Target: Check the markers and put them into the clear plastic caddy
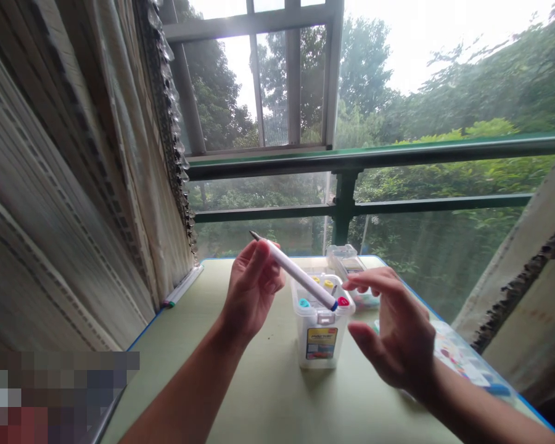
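My left hand (254, 280) pinches a white marker (300, 274) near its dark, uncapped tip. The marker slants down to the right, and its blue end hangs over the front of a clear plastic box (320, 330) with a yellow and blue label. Inside that box several markers stand with coloured ends, among them a red one (343, 301), a light blue one (304, 303) and a yellow one (328, 284). My right hand (393, 327) is just right of the box, thumb and fingers apart, with nothing between them.
The box stands on a pale green table (180, 364) with a blue edge. Behind it is a second clear container (346, 259). A clear case (462, 357) lies at the right edge. Another marker (182, 287) rests at the far left edge, near a curtain (97, 154). A green railing (435, 153) runs behind.
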Tool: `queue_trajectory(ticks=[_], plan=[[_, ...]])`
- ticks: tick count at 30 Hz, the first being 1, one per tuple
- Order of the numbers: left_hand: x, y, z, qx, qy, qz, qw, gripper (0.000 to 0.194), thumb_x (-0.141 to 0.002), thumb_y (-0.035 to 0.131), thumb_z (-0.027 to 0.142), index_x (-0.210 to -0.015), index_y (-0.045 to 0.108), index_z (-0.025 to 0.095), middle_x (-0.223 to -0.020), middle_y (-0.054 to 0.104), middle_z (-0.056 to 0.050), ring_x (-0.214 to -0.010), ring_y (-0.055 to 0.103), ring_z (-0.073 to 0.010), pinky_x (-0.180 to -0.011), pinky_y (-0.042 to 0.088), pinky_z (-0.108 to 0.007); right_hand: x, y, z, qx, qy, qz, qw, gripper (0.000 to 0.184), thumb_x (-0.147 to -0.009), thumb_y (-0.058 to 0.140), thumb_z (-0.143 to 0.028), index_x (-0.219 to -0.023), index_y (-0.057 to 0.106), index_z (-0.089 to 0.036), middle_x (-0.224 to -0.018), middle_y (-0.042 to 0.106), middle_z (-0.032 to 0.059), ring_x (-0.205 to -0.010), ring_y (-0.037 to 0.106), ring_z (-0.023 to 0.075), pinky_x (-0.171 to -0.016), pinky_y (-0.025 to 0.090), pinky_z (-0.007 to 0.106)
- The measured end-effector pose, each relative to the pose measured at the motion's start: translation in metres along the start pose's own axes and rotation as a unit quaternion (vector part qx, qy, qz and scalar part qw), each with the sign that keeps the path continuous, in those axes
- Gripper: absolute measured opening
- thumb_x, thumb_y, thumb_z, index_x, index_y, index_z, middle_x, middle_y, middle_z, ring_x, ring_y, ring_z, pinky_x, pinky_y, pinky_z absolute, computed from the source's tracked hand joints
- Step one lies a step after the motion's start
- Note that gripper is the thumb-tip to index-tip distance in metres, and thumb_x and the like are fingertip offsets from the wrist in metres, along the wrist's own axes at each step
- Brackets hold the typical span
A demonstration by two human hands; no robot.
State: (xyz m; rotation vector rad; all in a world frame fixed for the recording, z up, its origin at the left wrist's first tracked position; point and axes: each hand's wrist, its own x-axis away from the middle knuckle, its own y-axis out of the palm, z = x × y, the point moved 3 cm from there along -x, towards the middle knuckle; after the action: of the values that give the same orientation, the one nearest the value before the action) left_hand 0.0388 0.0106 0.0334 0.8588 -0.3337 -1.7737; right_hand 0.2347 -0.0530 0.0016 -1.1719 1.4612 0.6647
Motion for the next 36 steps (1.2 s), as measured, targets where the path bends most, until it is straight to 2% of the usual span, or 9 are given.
queue_trajectory(ticks=[8,14,18,26,32,36], plan=[[0.0027,-0.0004,-0.001,-0.015,-0.004,-0.056,0.998,0.032,-0.077,0.09,0.043,-0.097,0.082,0.019,-0.06,0.053,0.004,-0.048,0.042,-0.0032,-0.048,0.031,-0.018,-0.0018,0.0039,-0.0013,0.027,-0.002,0.004,1.0,0.05,-0.093,0.067,-0.012,-0.141,0.06,-0.021,-0.101,0.071,0.0072,-0.092,0.059,0.0222,-0.079,0.049,0.038],[0.0038,0.0023,-0.002,-0.018,-0.02,-0.071,0.997,0.035,-0.078,0.089,0.044,-0.104,0.083,0.021,-0.061,0.052,0.004,-0.049,0.045,-0.0041,-0.049,0.033,-0.018,0.0018,0.0042,0.0031,0.028,0.009,0.035,0.999,0.042,-0.09,0.068,-0.004,-0.127,0.067,-0.022,-0.101,0.071,0.0064,-0.087,0.063,0.0201,-0.075,0.051,0.036],[0.0027,0.0012,-0.0016,-0.026,-0.02,-0.064,0.997,0.036,-0.079,0.088,0.044,-0.107,0.083,0.021,-0.063,0.052,0.004,-0.05,0.044,-0.0037,-0.049,0.032,-0.018,0.0022,0.0047,0.0045,0.032,0.008,0.053,0.998,0.038,-0.087,0.07,-0.003,-0.12,0.067,-0.023,-0.095,0.07,0.0044,-0.082,0.061,0.0192,-0.073,0.051,0.036],[-0.001,-0.0068,-0.0026,-0.043,0.006,-0.064,0.997,0.032,-0.079,0.088,0.041,-0.103,0.084,0.02,-0.065,0.052,0.004,-0.051,0.042,-0.0022,-0.049,0.03,-0.017,0.0013,0.0055,0.0039,0.024,-0.001,0.054,0.998,0.041,-0.085,0.071,0.003,-0.119,0.066,-0.019,-0.099,0.069,0.0053,-0.087,0.062,0.018,-0.075,0.049,0.035],[0.0002,-0.0045,-0.0016,-0.035,-0.015,-0.074,0.997,0.031,-0.079,0.089,0.036,-0.106,0.084,0.021,-0.064,0.049,0.005,-0.052,0.042,-0.0019,-0.051,0.031,-0.016,0.0012,0.0045,0.0043,0.033,0.022,0.066,0.997,0.038,-0.086,0.07,0.0,-0.117,0.065,-0.02,-0.102,0.068,0.0053,-0.086,0.06,0.0167,-0.07,0.047,0.033],[0.0007,-0.0035,-0.0013,-0.023,-0.03,-0.092,0.995,0.031,-0.08,0.087,0.034,-0.109,0.083,0.023,-0.066,0.05,0.004,-0.053,0.044,-0.0028,-0.051,0.031,-0.017,0.0014,0.0038,0.0053,0.024,0.051,0.043,0.997,0.038,-0.09,0.069,-0.006,-0.124,0.062,-0.02,-0.101,0.067,0.0044,-0.086,0.059,0.0168,-0.072,0.047,0.034]])
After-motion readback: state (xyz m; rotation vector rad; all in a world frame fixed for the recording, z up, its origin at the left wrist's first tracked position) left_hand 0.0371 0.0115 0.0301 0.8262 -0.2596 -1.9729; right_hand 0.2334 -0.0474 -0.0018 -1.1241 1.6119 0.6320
